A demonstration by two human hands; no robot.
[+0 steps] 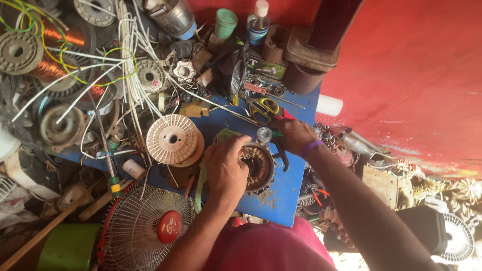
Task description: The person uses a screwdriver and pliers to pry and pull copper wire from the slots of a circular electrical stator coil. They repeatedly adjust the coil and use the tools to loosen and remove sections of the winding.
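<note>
My left hand (227, 168) rests on a round motor stator (259, 168) with copper windings, gripping its left side on the blue board (281, 198). My right hand (296, 134), with a purple band at the wrist, reaches past the stator and closes on a red-handled tool (286, 115) lying by yellow-handled scissors (264, 109). Dark plier handles (281, 154) lie just under that hand.
A cream plastic spool (172, 139) sits left of the stator. A fan grille with a red hub (145, 228) lies at the near left. Copper wire reels (60, 37), white cables, a bottle (258, 23), a green cup (225, 22) and a red wall (416, 75) surround the board.
</note>
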